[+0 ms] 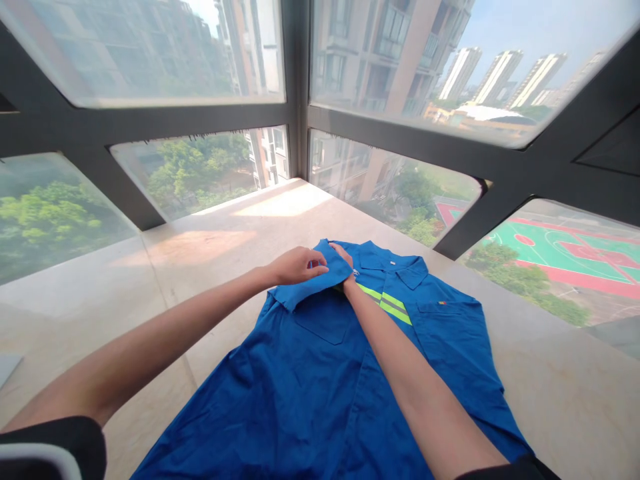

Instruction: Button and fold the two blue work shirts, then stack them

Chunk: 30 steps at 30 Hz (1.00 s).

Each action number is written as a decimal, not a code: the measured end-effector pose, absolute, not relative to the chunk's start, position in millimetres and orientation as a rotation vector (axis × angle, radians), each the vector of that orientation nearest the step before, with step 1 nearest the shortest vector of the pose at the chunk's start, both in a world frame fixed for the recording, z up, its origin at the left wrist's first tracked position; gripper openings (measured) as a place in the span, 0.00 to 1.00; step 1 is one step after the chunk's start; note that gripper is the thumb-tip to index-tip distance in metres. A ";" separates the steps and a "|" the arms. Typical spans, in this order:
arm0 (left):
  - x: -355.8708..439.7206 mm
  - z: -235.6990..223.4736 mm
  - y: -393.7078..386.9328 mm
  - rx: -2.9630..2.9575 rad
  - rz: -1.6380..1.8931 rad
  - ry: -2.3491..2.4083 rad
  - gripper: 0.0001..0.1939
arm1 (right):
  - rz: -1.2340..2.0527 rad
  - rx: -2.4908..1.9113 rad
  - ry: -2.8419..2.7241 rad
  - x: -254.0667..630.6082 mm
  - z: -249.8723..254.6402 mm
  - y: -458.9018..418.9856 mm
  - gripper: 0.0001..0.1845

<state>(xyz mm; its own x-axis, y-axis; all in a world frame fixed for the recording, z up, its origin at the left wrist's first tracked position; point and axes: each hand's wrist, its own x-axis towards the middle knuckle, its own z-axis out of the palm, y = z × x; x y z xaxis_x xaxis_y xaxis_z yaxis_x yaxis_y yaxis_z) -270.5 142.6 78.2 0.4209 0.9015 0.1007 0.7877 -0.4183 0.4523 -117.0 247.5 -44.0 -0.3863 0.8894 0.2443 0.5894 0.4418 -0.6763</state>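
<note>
A blue work jacket (310, 373) is spread on the pale stone sill, its collar toward the window corner. Across its chest run yellow-green and grey reflective stripes. One sleeve is folded over the chest. My left hand (299, 265) is on this folded part, with curled fingers and the thumb close together at the cloth. My right hand (344, 257) reaches across the jacket and grips the same fold from its right side; the cloth hides most of its fingers. A chest pocket with a small coloured tag sits on the jacket's right side.
The pale stone sill (210, 267) surrounds the jacket. Dark window frames (299, 87) meet in the corner behind it, with glass panes on both sides. A light flat object (7, 367) lies at the left edge. Buildings, trees and a sports court are outside.
</note>
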 end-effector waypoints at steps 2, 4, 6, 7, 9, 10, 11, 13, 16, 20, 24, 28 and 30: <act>-276.2 66.8 137.6 2.401 0.418 1.524 0.17 | 0.801 -1.302 -1.903 -113.4 -43.7 253.3 0.24; -285.2 53.0 133.0 2.463 0.331 1.572 0.21 | 0.947 -1.328 -1.717 -113.0 -42.1 257.2 0.24; -293.8 37.9 127.6 2.515 0.208 1.568 0.27 | 1.092 -1.324 -1.576 -112.8 -38.6 260.3 0.21; -297.1 30.1 124.1 2.528 0.143 1.556 0.31 | 1.169 -1.314 -1.521 -111.8 -35.9 261.9 0.20; -301.1 14.5 115.2 2.528 0.037 1.535 0.36 | 1.325 -1.285 -1.442 -106.7 -28.4 266.1 0.22; -301.9 6.8 109.9 2.526 0.013 1.533 0.37 | 1.392 -1.267 -1.418 -103.1 -23.8 268.9 0.24; -302.1 -0.5 104.5 2.529 0.020 1.544 0.37 | 1.463 -1.251 -1.396 -99.5 -18.6 272.2 0.26; -301.7 -13.2 94.8 2.567 0.102 1.579 0.37 | 1.621 -1.259 -1.352 -94.9 -7.9 280.4 0.30; -301.2 -24.3 86.8 2.632 0.191 1.588 0.34 | 1.778 -1.404 -1.346 -103.6 4.7 294.8 0.31; -301.8 -25.7 86.6 2.656 0.181 1.552 0.34 | 1.703 -1.556 -1.400 -140.1 4.6 310.2 0.23; -302.3 -24.9 86.2 2.673 0.220 1.540 0.33 | 1.548 -1.575 -1.368 -163.2 -9.6 317.9 0.17; -302.1 -27.0 84.4 2.674 0.242 1.537 0.32 | 1.410 -1.519 -1.343 -152.3 -17.5 324.1 0.13; -302.1 -28.1 84.4 2.670 0.258 1.537 0.32 | 1.347 -1.487 -1.388 -142.9 -15.7 325.9 0.13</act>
